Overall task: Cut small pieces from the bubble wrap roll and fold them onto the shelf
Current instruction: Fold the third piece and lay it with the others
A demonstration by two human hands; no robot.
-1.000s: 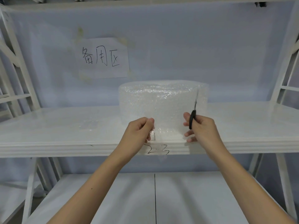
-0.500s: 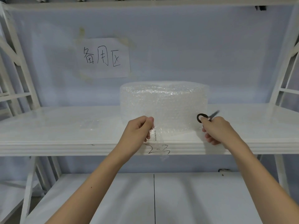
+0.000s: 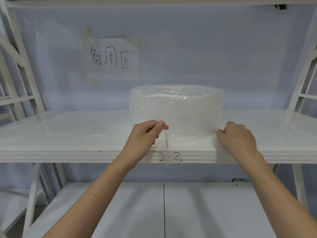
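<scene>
Clear bubble wrap piece (image 3: 187, 134), pinched at both ends by left hand (image 3: 145, 136) and right hand (image 3: 237, 137), looks cut; folding comes next.

Both hands, left (image 3: 145, 134) and right (image 3: 237, 136), pinching a bubble wrap sheet (image 3: 188, 134) before the roll (image 3: 176, 103) on the shelf (image 3: 68, 134).

Both forearms bare, reaching up and forward from near edge, converging slightly toward centre. Left hand (image 3: 145, 134) centre-left, wrist bent, fingers curled, thumb tip pressed to forefinger in pinch on edge of clear sheet. Right hand (image 3: 237, 136) at right, same height, back of hand toward camera, fingers curled under and gripping sheet's other edge. Hands well apart, level with each other.
</scene>
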